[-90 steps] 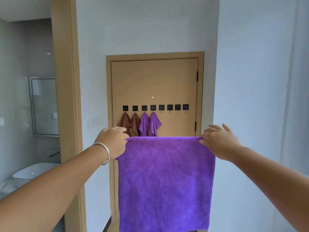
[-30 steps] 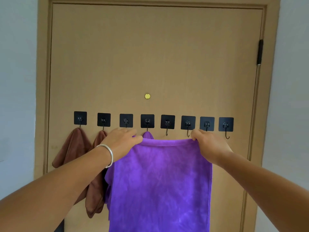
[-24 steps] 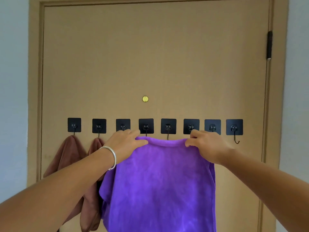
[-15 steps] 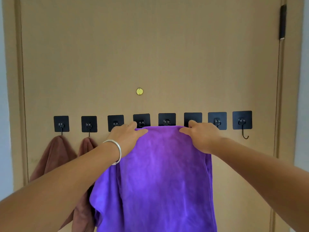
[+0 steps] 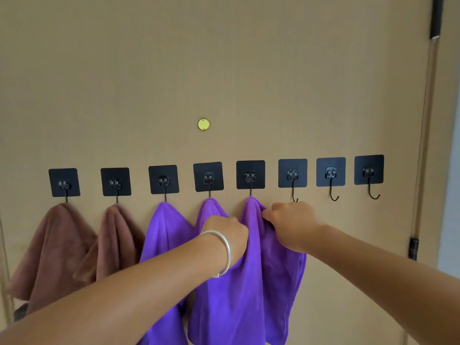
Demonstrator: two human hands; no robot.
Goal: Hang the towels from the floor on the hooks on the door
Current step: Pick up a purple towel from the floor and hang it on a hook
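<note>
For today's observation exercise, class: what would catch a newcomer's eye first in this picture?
Three bright purple towels hang mid-row on the tan door, with the left hand and right hand gripping the newest one. Two brown towels hang at the left. Three black hooks stand bare at the right.

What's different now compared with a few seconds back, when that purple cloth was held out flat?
The purple towel, then stretched flat between both hands, now hangs bunched from the fifth hook. The left hand and right hand have closed in and grip its folds just below the hook. The camera came closer. The two brown towels, two other purple towels and three bare hooks stayed as they were.
</note>
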